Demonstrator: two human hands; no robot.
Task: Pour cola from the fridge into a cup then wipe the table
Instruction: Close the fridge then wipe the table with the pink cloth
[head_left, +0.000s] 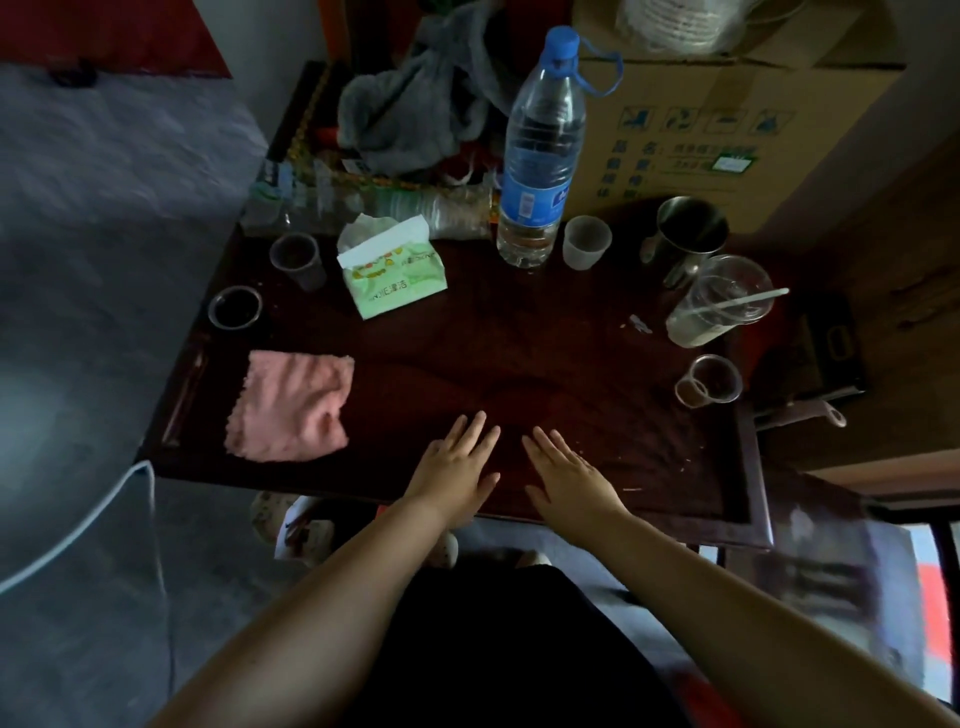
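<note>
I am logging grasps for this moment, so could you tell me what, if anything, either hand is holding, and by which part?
Nothing is held. The left hand and right hand lie flat and open on the table.

Water bottle (540, 150) before a cardboard box (727, 135), green tissue pack (395, 273), perhaps grey clothing (415, 104) behind.

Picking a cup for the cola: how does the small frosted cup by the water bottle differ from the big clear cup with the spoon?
The frosted cup is small, cloudy-walled and looks empty; the big clear cup is taller, transparent, and holds whitish liquid at its bottom. A white spoon lies across the big cup; nothing rests on the frosted cup. Both are plastic, upright and lidless.
</note>
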